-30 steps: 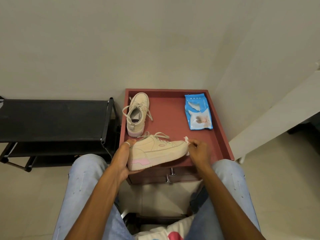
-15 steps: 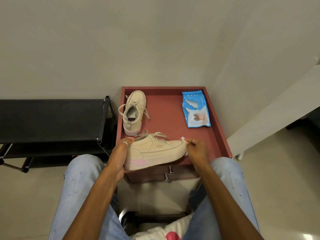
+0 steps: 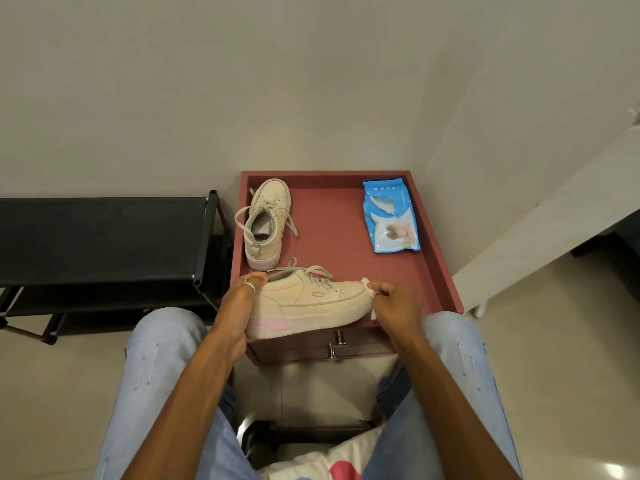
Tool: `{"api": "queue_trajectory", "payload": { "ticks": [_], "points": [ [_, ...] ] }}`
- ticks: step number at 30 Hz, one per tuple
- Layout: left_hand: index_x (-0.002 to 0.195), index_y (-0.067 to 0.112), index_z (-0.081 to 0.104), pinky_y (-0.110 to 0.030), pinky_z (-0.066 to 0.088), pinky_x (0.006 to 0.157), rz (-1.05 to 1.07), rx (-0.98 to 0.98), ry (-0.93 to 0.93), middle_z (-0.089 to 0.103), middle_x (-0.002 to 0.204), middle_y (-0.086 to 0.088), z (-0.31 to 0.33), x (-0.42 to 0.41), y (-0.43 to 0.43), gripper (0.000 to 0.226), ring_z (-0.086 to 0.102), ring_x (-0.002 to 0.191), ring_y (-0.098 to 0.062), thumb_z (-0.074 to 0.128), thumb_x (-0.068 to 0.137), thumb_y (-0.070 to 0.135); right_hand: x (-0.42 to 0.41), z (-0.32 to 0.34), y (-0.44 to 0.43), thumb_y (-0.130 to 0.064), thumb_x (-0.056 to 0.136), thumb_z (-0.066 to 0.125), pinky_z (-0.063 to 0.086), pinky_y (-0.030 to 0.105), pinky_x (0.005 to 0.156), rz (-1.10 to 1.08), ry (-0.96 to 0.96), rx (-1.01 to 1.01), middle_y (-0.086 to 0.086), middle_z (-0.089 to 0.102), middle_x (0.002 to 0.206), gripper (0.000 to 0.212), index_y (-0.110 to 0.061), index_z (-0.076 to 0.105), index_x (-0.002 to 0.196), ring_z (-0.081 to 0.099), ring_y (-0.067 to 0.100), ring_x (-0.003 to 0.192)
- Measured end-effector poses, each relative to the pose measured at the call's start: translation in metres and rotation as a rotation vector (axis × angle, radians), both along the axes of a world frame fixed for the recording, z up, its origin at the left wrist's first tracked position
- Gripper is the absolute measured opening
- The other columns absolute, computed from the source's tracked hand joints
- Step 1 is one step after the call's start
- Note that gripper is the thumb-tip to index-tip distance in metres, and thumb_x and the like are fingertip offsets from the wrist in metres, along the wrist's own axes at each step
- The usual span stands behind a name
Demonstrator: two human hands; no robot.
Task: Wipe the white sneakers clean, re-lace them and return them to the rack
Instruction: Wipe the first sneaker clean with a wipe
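While my left hand (image 3: 239,306) grips the heel of the near sneaker (image 3: 311,303) at the surface's (image 3: 339,244) near edge, my right hand (image 3: 394,303) has its fingers (image 3: 381,289) pinching a wet wipe (image 3: 367,285) against the toe. Hard rubbing could, I judge, shove the shoe off that edge if my heel grip slackens.

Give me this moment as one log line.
phase: wiping | left hand: holds sneaker heel | right hand: pinches wipe at toe | second sneaker: on cabinet | wipes pack: cabinet, far right
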State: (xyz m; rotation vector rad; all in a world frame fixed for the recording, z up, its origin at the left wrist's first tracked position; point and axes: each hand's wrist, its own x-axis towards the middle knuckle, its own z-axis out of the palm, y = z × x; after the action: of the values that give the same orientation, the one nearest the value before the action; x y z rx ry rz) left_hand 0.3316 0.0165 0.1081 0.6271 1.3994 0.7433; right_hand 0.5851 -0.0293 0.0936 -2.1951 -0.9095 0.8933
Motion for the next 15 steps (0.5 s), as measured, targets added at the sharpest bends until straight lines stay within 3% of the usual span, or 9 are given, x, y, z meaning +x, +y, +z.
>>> {"api": "queue_trajectory", "payload": {
  "ticks": [3, 6, 10, 15],
  "points": [
    [0.112, 0.03, 0.073, -0.066, 0.057, 0.082, -0.002, -0.005, 0.002, 0.076, 0.111, -0.005, 0.0, 0.0, 0.0, 0.03, 0.072, 0.104, -0.032, 0.058, 0.085, 0.034, -0.013, 0.007, -0.015, -0.007, 0.092, 0.052, 0.054, 0.042, 0.093, 0.017, -0.115, 0.037, 0.002, 0.072, 0.112, 0.034, -0.021, 0.071, 0.116, 0.067, 0.025, 0.1],
    [0.112, 0.031, 0.072, -0.066, 0.057, 0.082, -0.006, -0.009, 0.007, 0.077, 0.109, -0.005, -0.001, 0.0, 0.001, 0.03, 0.073, 0.103, -0.031, 0.061, 0.085, 0.036, -0.019, 0.012, -0.02, -0.007, 0.094, 0.053, 0.055, 0.041, 0.091, 0.004, -0.131, 0.057, 0.001, 0.071, 0.114, 0.032, -0.019, 0.071, 0.118, 0.067, 0.024, 0.099],
    [0.114, 0.027, 0.071, -0.056, 0.061, 0.082, -0.018, 0.045, 0.033, 0.077, 0.106, -0.004, 0.002, 0.002, -0.002, 0.027, 0.072, 0.099, -0.027, 0.057, 0.091, 0.031, -0.004, 0.004, 0.002, -0.009, 0.085, 0.049, 0.058, 0.041, 0.08, -0.067, 0.028, 0.002, -0.005, 0.074, 0.092, 0.036, -0.03, 0.075, 0.098, 0.067, 0.021, 0.082],
    [0.116, 0.028, 0.071, -0.052, 0.061, 0.085, -0.067, 0.09, 0.071, 0.076, 0.109, -0.001, 0.002, 0.001, -0.002, 0.03, 0.073, 0.1, -0.023, 0.057, 0.09, 0.034, 0.02, -0.003, 0.034, 0.0, 0.078, 0.045, 0.049, 0.03, 0.055, 0.051, 0.189, -0.114, -0.003, 0.067, 0.055, 0.033, -0.017, 0.074, 0.08, 0.057, 0.016, 0.055]
  ]
}}
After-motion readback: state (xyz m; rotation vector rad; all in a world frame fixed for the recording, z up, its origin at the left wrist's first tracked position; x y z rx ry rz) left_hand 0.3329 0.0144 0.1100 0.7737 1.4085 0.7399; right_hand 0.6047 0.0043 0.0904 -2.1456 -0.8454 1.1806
